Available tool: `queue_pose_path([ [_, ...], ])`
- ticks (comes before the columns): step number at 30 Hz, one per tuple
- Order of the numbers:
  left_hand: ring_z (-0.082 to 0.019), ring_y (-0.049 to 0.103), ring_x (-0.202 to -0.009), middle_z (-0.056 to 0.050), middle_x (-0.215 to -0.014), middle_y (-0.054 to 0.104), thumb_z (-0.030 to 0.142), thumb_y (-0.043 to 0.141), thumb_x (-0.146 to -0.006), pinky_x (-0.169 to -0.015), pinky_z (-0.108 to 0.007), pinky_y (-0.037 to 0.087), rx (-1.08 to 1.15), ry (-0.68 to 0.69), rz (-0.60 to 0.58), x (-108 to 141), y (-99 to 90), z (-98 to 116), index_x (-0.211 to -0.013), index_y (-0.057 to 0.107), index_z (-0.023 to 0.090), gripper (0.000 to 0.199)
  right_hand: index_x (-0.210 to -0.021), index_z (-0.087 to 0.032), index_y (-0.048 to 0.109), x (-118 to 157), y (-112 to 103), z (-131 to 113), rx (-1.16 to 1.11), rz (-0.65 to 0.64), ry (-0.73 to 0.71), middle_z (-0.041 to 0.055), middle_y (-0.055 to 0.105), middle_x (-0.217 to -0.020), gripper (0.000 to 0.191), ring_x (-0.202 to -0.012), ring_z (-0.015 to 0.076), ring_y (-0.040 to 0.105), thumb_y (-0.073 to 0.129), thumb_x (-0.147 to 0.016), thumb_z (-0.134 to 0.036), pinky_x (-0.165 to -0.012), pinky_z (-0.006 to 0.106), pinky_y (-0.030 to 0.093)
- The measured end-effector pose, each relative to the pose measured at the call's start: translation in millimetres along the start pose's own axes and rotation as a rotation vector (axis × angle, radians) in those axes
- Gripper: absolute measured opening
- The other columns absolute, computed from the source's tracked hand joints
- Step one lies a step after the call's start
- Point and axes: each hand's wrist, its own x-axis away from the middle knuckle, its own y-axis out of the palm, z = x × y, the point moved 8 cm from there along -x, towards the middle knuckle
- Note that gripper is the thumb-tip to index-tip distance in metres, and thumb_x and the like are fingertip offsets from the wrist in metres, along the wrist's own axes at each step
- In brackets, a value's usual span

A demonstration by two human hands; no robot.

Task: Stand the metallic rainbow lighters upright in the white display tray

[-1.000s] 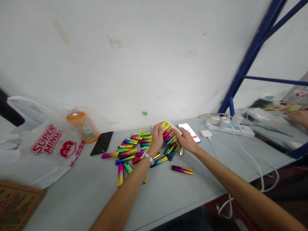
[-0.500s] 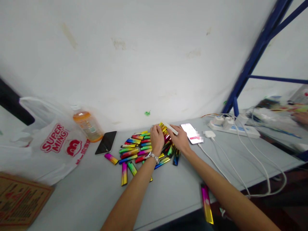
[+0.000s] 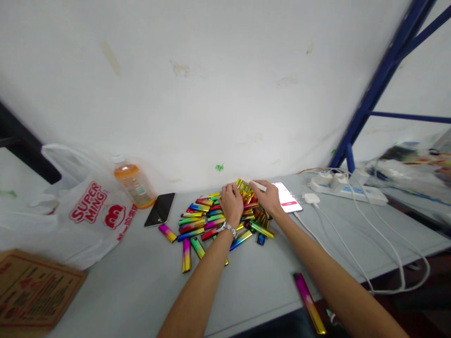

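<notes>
A pile of shiny two-tone metallic sticks [image 3: 193, 225], shaped like slim lighters, lies on the grey table [image 3: 141, 281]. My left hand [image 3: 231, 205], with a silver bracelet [image 3: 229, 229] at its wrist, rests over the pile's middle with fingers curled; what lies under them is hidden. Gold-coloured sticks [image 3: 244, 188] show between my hands. My right hand [image 3: 268, 199] is closed around a narrow white stick [image 3: 259, 186] at the pile's right side. One pink-and-gold stick [image 3: 309, 303] sits apart at the front edge, beside my right forearm.
On the left stand a white plastic bag [image 3: 77, 234], an orange drink bottle [image 3: 136, 185] and a cardboard box [image 3: 35, 291]; a dark phone [image 3: 160, 210] lies beside them. To the right are a lit phone [image 3: 287, 197], white cables, a power strip [image 3: 348, 190] and a blue metal frame [image 3: 373, 89].
My right hand has shifted slightly right with the white stick, which now lies flatter. A green-and-gold stick now shows at the pile's right edge. The whole view has shifted a little.
</notes>
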Motion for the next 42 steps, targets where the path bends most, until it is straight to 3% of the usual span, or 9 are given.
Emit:
queue_pose_path([
  [26, -0.027, 0.061, -0.102, -0.009, -0.104, 0.070, 0.036, 0.042, -0.099, -0.092, -0.041, 0.040, -0.021, 0.083, 0.041, 2, -5.6, 6, -0.094, 0.068, 0.022, 0.030, -0.099, -0.020, 0.079, 2, -16, 3, -0.127, 0.107, -0.108, 0.0091, 0.075, -0.105, 0.031, -0.103, 0.0244, 0.067, 0.066, -0.085, -0.045, -0.100, 0.042, 0.049],
  [31, -0.028, 0.061, -0.103, -0.006, -0.102, 0.073, 0.039, 0.061, -0.089, -0.096, -0.042, 0.038, -0.001, 0.168, 0.032, 5, -5.4, 14, -0.105, 0.068, 0.025, 0.022, -0.099, -0.019, 0.079, 1, -13, 10, -0.211, 0.093, -0.042, 0.0090, 0.076, -0.105, 0.035, -0.103, 0.0250, 0.068, 0.064, -0.085, -0.047, -0.099, 0.042, 0.050],
  [36, -0.028, 0.061, -0.104, -0.006, -0.102, 0.074, 0.027, 0.056, -0.091, -0.096, -0.044, 0.037, -0.053, 0.184, -0.016, 6, -5.3, 11, -0.112, 0.067, 0.028, 0.024, -0.096, -0.017, 0.079, 0, -19, 18, -0.225, 0.165, 0.022, 0.0097, 0.076, -0.104, 0.035, -0.103, 0.0259, 0.069, 0.066, -0.083, -0.047, -0.100, 0.041, 0.049],
  [42, -0.033, 0.057, -0.109, -0.009, -0.111, 0.071, 0.023, 0.064, -0.080, -0.100, -0.050, 0.036, -0.141, 0.214, -0.057, 9, -2.9, 9, -0.105, 0.068, 0.024, 0.026, -0.096, -0.017, 0.079, -1, -16, 22, -0.236, 0.151, 0.076, 0.0098, 0.077, -0.104, 0.037, -0.105, 0.0279, 0.069, 0.066, -0.082, -0.049, -0.101, 0.044, 0.049],
])
